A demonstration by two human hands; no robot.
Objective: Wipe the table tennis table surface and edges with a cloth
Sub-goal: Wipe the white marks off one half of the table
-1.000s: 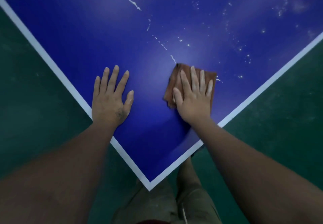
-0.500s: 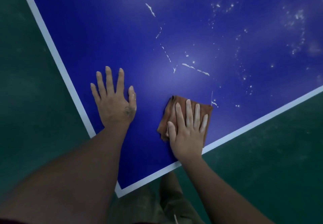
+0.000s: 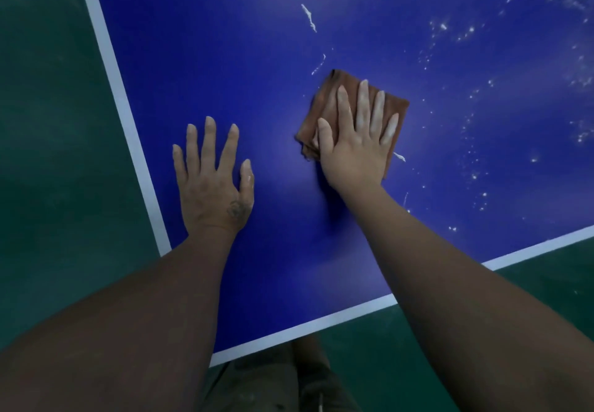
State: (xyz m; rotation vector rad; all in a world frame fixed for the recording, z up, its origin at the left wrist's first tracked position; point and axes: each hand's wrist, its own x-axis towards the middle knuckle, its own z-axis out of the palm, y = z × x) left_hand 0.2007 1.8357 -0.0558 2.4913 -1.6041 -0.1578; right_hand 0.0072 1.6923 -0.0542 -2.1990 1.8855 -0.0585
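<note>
The blue table tennis table (image 3: 225, 58) fills most of the view, its corner nearest me with white edge lines (image 3: 122, 103). A folded brown cloth (image 3: 324, 103) lies flat on the blue surface. My right hand (image 3: 356, 145) presses down on it with straight, spread fingers. My left hand (image 3: 213, 183) rests flat on the bare surface to the left of the cloth, near the left edge line. White streaks and specks (image 3: 308, 18) dot the surface beyond and to the right of the cloth.
Dark green floor (image 3: 58, 154) lies past the table's left edge and below the near edge. My legs (image 3: 276, 382) stand at the table's corner at the bottom of the view.
My right hand pulled the cloth toward the near edge, then pushed it back outward across the surface. The left hand stayed flat. My view turned, so the corner shifted left.
</note>
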